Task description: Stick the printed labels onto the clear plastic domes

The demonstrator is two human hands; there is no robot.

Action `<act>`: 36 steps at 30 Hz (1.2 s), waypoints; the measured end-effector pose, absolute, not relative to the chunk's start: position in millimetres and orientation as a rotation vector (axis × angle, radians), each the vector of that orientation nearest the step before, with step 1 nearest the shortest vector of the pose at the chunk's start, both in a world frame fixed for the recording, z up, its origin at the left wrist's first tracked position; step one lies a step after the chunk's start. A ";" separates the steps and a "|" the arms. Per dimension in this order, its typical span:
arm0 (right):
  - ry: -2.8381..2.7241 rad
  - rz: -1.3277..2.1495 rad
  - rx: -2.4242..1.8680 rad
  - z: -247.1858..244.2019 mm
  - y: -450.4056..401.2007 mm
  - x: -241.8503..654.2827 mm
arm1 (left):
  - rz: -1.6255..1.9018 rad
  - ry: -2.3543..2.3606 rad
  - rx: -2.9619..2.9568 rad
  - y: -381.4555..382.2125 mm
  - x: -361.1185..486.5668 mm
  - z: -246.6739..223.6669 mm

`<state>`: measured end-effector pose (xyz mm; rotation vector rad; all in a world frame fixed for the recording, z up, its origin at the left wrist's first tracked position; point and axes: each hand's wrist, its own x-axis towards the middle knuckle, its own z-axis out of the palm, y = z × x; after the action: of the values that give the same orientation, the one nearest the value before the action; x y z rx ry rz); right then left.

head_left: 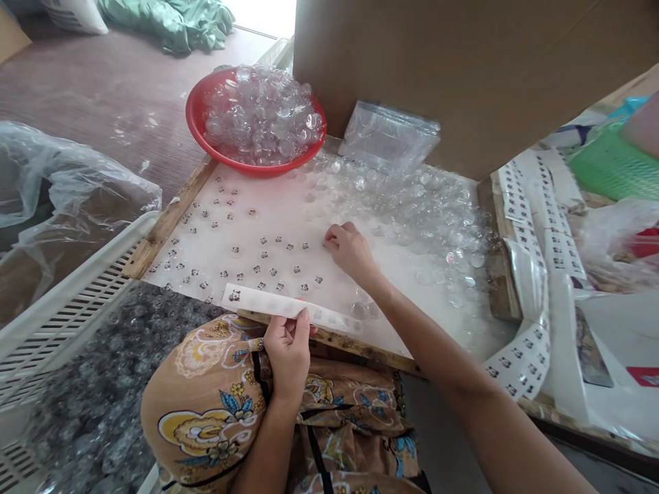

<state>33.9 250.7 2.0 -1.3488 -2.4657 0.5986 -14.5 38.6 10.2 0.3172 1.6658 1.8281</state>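
Left hand [288, 343] is pinching one panda sticker strip [268, 300] over board's [288, 209] near edge. Right hand [353, 252] is pressing fingertips together mid-board, contents unclear. One red basin [195, 113] is crowding far-left corner; open board is showing between.

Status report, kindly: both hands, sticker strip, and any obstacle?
Left hand pinching sticker strip. Right hand at white board, grip contents hidden. Clear pieces at far right; nothing blocking seen.
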 end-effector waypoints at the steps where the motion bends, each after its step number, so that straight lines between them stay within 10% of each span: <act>1: -2.481 0.577 -1.311 0.7 243.5 27.2 | 1.825 1.669 0.318 38.5 -14.6 10.2; 29: -2.518 1.565 -0.523 20.7 208.0 -16.2 | 2.112 1.601 0.105 36.0 -19.6 5.1; 36: -2.570 0.830 -1.020 34.5 248.6 97.4 | 2.009 1.593 0.233 34.7 -13.3 -0.1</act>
<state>97.4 248.6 34.5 -1.0204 -2.5697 0.8297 -13.3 34.7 -0.1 0.2334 1.5934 2.0094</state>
